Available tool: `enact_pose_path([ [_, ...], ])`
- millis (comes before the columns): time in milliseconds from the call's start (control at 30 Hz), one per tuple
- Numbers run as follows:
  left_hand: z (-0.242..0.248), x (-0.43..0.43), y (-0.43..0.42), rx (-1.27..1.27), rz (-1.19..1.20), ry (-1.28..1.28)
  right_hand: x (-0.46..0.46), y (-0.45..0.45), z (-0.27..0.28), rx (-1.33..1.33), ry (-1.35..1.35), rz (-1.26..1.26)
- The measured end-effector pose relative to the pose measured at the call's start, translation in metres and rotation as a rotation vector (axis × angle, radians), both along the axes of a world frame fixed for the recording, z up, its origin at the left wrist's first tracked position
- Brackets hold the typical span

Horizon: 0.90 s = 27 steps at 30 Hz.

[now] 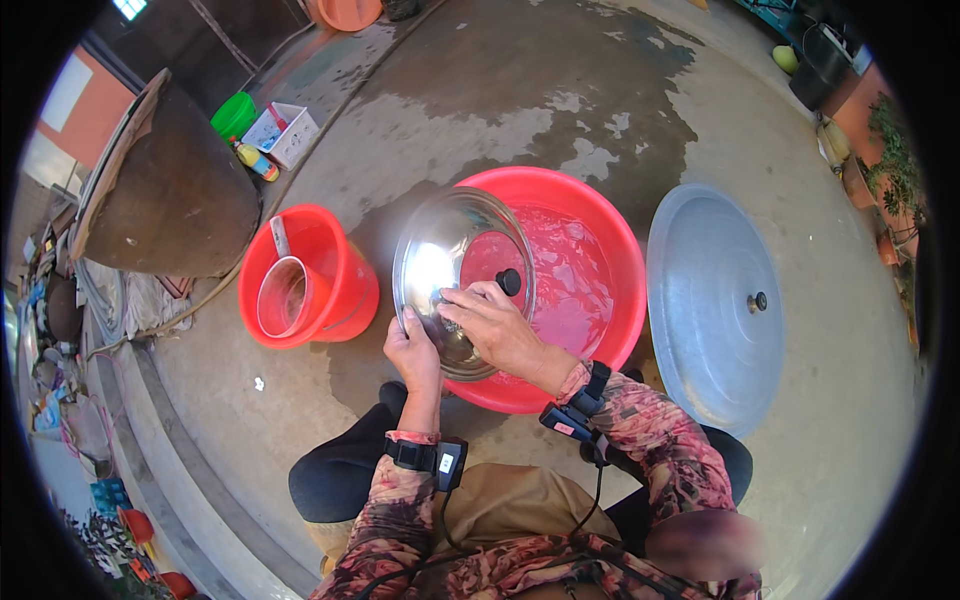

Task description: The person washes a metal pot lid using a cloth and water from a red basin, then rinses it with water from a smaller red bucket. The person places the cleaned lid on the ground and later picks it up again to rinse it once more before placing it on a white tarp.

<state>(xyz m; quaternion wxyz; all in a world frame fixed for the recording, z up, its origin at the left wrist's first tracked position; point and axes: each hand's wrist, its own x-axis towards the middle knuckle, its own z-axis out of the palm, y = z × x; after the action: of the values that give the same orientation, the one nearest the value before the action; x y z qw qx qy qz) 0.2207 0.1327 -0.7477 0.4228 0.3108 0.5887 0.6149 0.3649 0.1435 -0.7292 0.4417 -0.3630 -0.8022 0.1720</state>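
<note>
A pot lid with a glass centre, a wide steel rim and a black knob (420,247) is tilted over the left part of a red plastic basin (630,300) that holds water. My left hand (414,352) grips the lid's near left edge, thumb on top. On the lid's upper face, left of the knob, my right hand (491,322) presses a small scrubber (450,325), mostly hidden under the fingers; it looks like steel wool.
A red bucket (352,300) with a handled red dipper (262,307) stands left. A large grey metal lid (712,300) lies right. Behind left are a big brown vat (172,195), a white basket (300,142), a bottle (257,161) and a hose (319,139). Concrete steps (180,450) curve at left.
</note>
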Motion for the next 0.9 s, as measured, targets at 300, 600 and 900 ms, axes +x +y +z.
enact_pose_path([
  [300, 0.0, 0.007, -0.01, 0.009, -0.133, 0.129, 0.072, 0.078, -0.006, -0.392, 0.197, -0.573],
  [600, -0.013, 0.007, -0.01, 0.056, -0.172, 0.313, 0.007, 0.034, 0.02, 0.007, 0.032, -0.152],
  [900, 0.012, -0.001, -0.013, 0.129, -0.246, 0.193, 0.136, 0.102, -0.044, -0.681, 0.576, -0.383],
])
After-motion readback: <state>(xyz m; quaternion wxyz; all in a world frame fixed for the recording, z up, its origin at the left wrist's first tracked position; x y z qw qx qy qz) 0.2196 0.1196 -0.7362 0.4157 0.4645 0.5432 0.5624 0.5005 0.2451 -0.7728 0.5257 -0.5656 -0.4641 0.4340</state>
